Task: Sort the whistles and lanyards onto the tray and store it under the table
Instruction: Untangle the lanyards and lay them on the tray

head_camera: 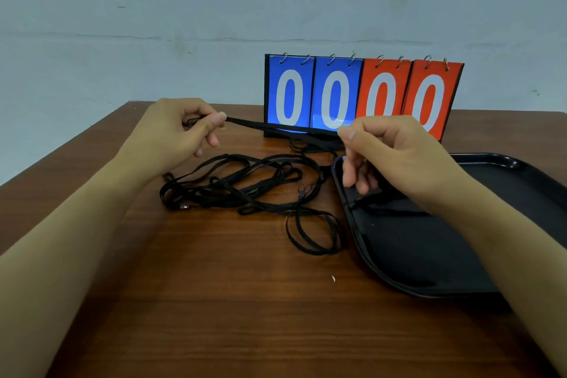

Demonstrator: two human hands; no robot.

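Observation:
A black lanyard point(276, 126) is stretched taut between my two hands above the table. My left hand point(181, 132) pinches one end between thumb and forefinger. My right hand point(395, 156) pinches the other end, hovering over the left rim of the black tray point(429, 255). A tangle of several black lanyards point(245, 187) lies on the wooden table below the hands, with loops reaching the tray's edge. A dark cord lies on the tray under my right hand. No whistle is plainly visible.
A flip scoreboard point(362, 95) with two blue and two red zeros stands at the back of the wooden table point(214, 301), against a pale wall. The tray sits at the right, partly past the frame edge.

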